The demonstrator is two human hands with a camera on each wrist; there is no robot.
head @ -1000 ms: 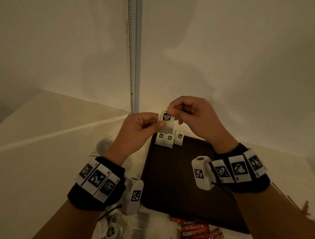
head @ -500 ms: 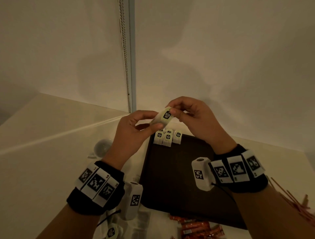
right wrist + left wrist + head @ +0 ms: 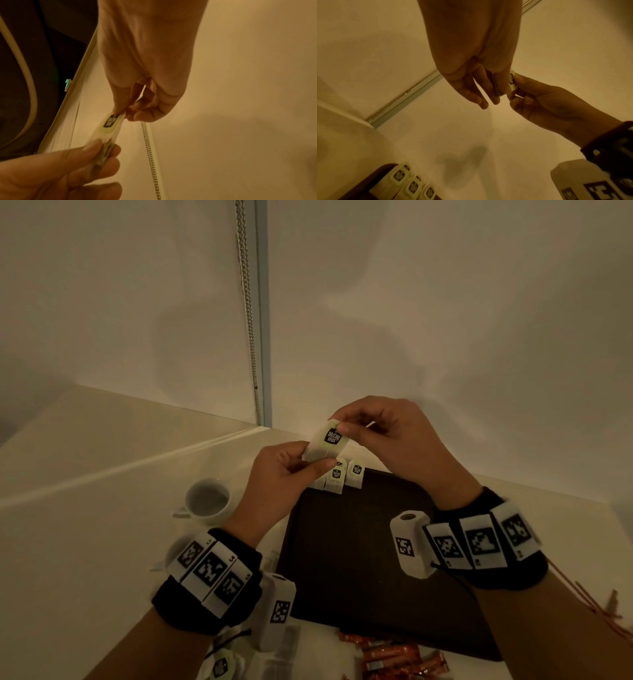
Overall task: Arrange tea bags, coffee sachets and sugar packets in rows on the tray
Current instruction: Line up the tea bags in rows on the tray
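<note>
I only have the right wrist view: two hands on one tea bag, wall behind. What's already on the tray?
Observer: Three tea bags stand in a row at the far left corner of the dark tray; the rest of it that shows is bare.
Operator: Where is the held tea bag relative to that row?
Observer: The held tea bag is in the air just above it, left hand pinching its lower end, right hand its top.
Operator: Anything left to place?
Observer: Orange sachets lie on the table off the tray's near edge.
</note>
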